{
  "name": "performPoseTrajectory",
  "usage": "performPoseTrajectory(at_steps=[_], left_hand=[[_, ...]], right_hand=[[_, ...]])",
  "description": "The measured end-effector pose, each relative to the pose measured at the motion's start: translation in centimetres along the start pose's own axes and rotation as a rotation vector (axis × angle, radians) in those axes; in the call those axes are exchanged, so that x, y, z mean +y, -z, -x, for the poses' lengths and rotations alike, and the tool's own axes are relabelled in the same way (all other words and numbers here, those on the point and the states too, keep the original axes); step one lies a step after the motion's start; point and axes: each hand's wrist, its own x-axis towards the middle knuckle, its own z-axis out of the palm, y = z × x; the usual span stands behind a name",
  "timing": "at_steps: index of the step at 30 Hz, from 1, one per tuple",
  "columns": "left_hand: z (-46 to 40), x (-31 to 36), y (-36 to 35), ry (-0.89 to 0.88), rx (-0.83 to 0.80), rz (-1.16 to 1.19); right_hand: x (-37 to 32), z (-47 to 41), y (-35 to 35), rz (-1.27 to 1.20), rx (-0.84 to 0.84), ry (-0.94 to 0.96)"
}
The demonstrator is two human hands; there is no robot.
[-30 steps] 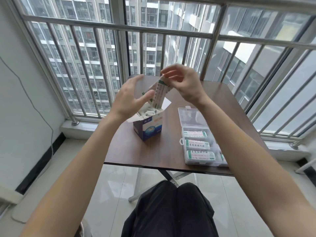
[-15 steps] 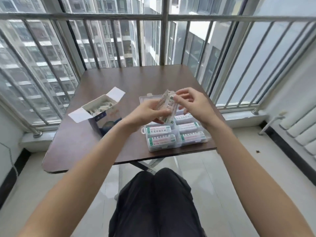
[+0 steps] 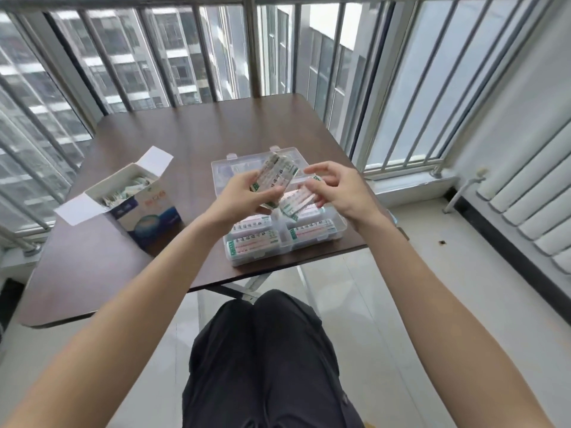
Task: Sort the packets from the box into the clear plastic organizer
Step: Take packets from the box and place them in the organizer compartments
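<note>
Seen from the head view, above a dark brown wooden table [image 3: 197,143]. Left hand [image 3: 239,199] raised over the clear plastic organizer [image 3: 338,225], fingers and thumb curled round a small stack of white-and-green paper packets [image 3: 275,177], tilted up and away. Right hand [image 3: 343,189] just beside it, fingers loosely spread at the top, lower fingers pinching one white packet with green end and red print [image 3: 295,203], slanted down toward the organizer's compartments. The two held lots nearly touching; cannot tell whether they actually meet.

Organizer resting near the table's front edge, lid [image 3: 228,171] folded back flat behind it. Front compartments already filled with flat-lying packets [image 3: 253,242], more on the right side [image 3: 313,230]. Rear compartments mostly hidden by the hands.

Open white-and-blue cardboard box [image 3: 148,211] standing to the left of the organizer, well apart from it, flaps up, with loose packets inside [image 3: 123,193].

Dark trousers [image 3: 265,359] below the table edge. Grey metal window bars [image 3: 250,47] behind the table, white radiator [image 3: 537,193] at the right wall.
</note>
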Motion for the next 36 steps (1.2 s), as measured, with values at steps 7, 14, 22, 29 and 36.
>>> performPoseTrajectory(at_steps=[7,14,22,29,36], left_hand=[[0.1,-0.6,1.3,-0.032,0.076,-0.105],[0.0,-0.6,1.5,-0.030,0.058,-0.095],[-0.2,-0.6,1.4,-0.025,0.002,-0.098],[-0.6,-0.8,1.3,-0.011,-0.019,-0.098],[-1.1,-0.7,0.7,-0.023,-0.040,-0.096]], right_hand=[[1.0,0.1,2.4,0.073,-0.051,-0.041],[0.4,-1.3,0.8,0.666,-0.036,0.035],[0.1,-2.4,0.9,0.794,-0.126,0.048],[-0.3,-2.5,0.7,0.834,-0.291,0.104],[0.0,-2.0,0.7,0.678,-0.072,0.187]])
